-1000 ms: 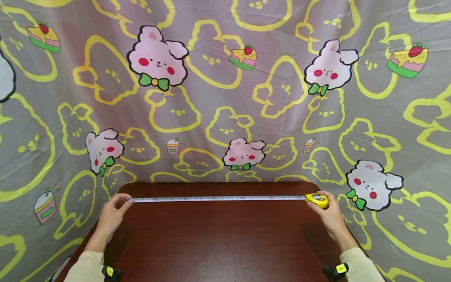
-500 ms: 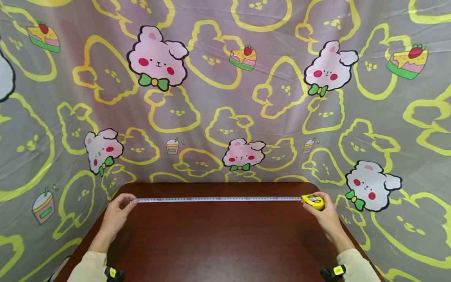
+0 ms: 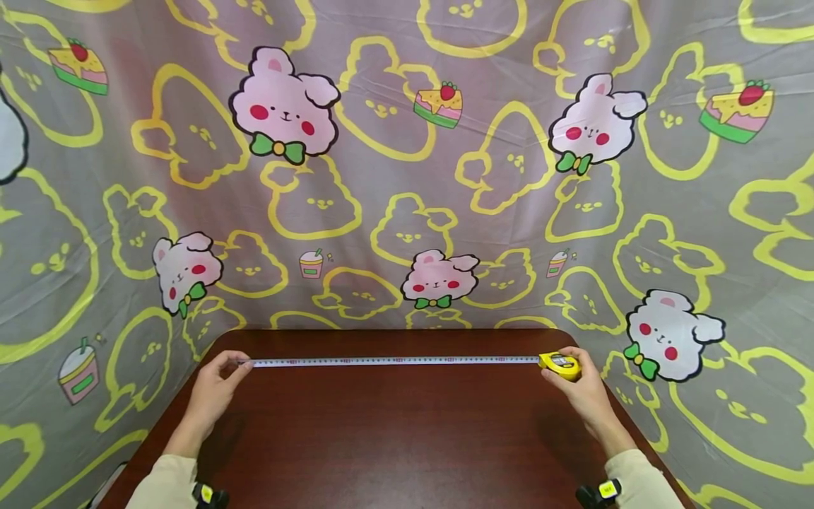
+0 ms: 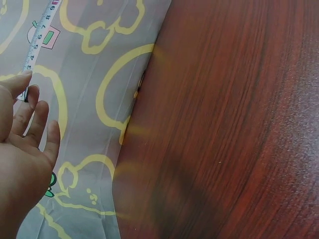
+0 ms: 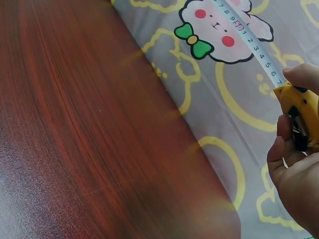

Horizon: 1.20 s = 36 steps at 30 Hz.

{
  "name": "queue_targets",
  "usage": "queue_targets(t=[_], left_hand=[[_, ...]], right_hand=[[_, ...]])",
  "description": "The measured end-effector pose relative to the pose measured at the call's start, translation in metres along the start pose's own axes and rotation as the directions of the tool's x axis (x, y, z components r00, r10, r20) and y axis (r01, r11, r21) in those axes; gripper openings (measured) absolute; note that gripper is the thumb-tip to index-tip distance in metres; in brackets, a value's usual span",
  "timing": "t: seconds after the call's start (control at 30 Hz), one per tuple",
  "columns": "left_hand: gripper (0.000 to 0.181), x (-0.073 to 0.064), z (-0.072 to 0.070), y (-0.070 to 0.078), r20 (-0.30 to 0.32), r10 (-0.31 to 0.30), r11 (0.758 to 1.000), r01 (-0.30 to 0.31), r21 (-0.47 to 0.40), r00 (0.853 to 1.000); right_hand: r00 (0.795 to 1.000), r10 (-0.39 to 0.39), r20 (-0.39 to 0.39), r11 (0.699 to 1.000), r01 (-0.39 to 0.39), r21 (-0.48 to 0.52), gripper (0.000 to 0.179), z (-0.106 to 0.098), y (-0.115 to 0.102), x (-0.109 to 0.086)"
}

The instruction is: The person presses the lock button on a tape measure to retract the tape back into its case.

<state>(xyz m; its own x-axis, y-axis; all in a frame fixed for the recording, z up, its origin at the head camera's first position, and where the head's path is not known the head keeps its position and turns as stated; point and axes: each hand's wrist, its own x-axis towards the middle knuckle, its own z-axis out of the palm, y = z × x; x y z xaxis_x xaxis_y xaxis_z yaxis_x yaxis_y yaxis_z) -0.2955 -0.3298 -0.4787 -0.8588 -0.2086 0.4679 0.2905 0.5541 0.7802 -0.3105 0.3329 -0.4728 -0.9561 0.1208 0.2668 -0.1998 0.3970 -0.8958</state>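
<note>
A yellow tape measure [image 3: 559,365] is gripped in my right hand [image 3: 588,396], on the right side of the head view. Its white blade [image 3: 394,361] stretches straight across to the left, above the far part of the table. My left hand [image 3: 213,392] pinches the blade's end between thumb and fingertips. In the left wrist view the metal end hook [image 4: 26,94] shows between those fingers, with low numbers printed just past them. The right wrist view shows the blade leaving the case [image 5: 299,114] a little past a red 50 mark, a black clip on the case's side.
Below the hands lies a dark reddish-brown wooden table [image 3: 407,438] with rounded far corners. A grey curtain [image 3: 381,177] printed with yellow outlines and white rabbits hangs behind it and along both sides. Each sleeved forearm wears a black wrist device [image 3: 598,493].
Both hands have moved inward, the left to the right and the right to the left. The stretch of blade between them has become shorter, while both holds stay the same.
</note>
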Motion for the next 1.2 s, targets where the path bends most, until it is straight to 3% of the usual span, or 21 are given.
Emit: queue_targets(t=[0.23,0.6,1.2], left_hand=[[0.015,0.001,0.003,0.001,0.002,0.001,1.0,-0.001,0.022,1.0],[0.017,0.0,0.009,0.004,0.058,0.016,0.999,-0.019,0.039,0.998],[0.015,-0.001,0.018,0.009,0.097,0.043,0.998,-0.048,0.047,0.994]], right_hand=[[1.0,-0.012,0.012,1.0,0.012,0.003,0.066,0.003,0.001,0.001],[0.999,-0.04,0.022,0.999,0.04,-0.025,0.063,0.011,-0.002,0.003],[0.995,-0.089,0.041,0.994,0.092,-0.057,0.063,0.025,-0.017,-0.001]])
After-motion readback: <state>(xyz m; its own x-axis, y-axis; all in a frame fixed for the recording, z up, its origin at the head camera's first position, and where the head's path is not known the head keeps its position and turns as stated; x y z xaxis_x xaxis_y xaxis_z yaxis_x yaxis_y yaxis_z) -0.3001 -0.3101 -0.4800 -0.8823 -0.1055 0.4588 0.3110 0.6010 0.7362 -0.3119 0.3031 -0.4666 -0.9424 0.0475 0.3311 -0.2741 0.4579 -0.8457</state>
